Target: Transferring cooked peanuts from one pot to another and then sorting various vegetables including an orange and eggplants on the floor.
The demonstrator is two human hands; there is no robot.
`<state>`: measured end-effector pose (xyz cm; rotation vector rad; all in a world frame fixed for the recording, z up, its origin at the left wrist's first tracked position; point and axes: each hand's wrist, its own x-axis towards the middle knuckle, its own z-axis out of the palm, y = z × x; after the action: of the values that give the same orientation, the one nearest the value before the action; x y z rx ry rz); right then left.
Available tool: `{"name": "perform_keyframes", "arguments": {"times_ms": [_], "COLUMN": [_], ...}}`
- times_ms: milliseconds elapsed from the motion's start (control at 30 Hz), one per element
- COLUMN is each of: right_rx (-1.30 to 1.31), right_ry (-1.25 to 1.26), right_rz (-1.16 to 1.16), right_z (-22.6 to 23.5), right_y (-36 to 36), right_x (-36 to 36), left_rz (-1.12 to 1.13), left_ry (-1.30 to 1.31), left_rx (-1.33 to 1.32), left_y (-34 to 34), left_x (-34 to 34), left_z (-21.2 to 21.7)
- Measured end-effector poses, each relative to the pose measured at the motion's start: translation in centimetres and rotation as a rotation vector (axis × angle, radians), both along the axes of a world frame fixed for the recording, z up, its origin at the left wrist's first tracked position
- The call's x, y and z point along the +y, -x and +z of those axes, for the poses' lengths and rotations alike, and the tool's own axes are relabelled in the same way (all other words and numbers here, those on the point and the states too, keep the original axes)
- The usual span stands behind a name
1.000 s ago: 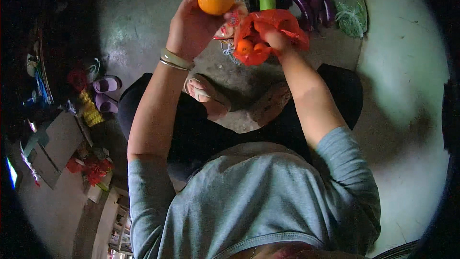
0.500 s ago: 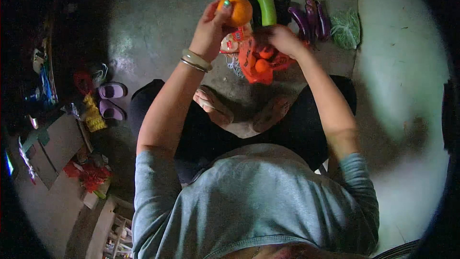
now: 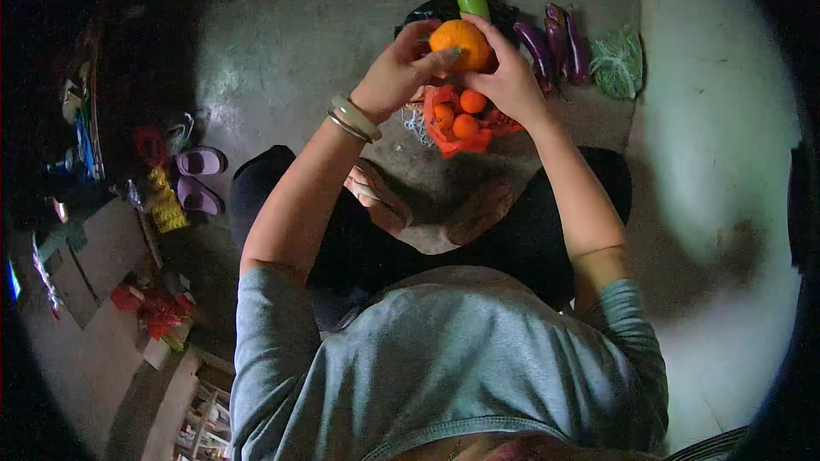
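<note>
Fingers of both hands close around one orange, and I take that fruit as my landmark. I see the left hand gripping it from the left, fingertips curled over its top and front, a pair of pale bangles on the wrist below. I see the right hand clasping it from the right, thumb and fingers pressed to the peel. Just beneath the orange sits a red mesh bag with more small oranges inside, resting on the grey floor. Directly above the orange pokes a green vegetable. To its right lie purple aubergines, and further right a green netted bundle. Far to its lower left stand pink slippers.
</note>
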<state>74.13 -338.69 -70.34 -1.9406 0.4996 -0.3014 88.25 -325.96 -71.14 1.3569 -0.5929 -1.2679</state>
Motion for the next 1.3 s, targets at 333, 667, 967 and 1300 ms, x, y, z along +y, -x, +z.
{"name": "perform_keyframes", "arguments": {"times_ms": [333, 667, 967, 1300], "right_rx": [0.081, 0.167, 0.270, 0.409], "right_ry": [0.189, 0.312, 0.499, 0.536], "right_rz": [0.103, 0.151, 0.228, 0.228], "right_z": [-1.7, -3.1, -2.6, -1.7], "right_y": [-1.0, -0.8, -1.1, -1.2], "right_x": [1.7, 2.2, 2.1, 2.8], "left_rz": [-0.171, -0.103, -0.498, -0.582], "left_ry": [-0.055, -0.263, -0.008, -0.098], "left_rx": [-0.832, -0.599, -1.217, -1.486], "left_y": [0.5, 3.2, 2.9, 3.4], "left_x": [0.3, -0.9, -1.5, -1.0], "left_z": [-3.0, -5.8, -8.6, -8.6]}}
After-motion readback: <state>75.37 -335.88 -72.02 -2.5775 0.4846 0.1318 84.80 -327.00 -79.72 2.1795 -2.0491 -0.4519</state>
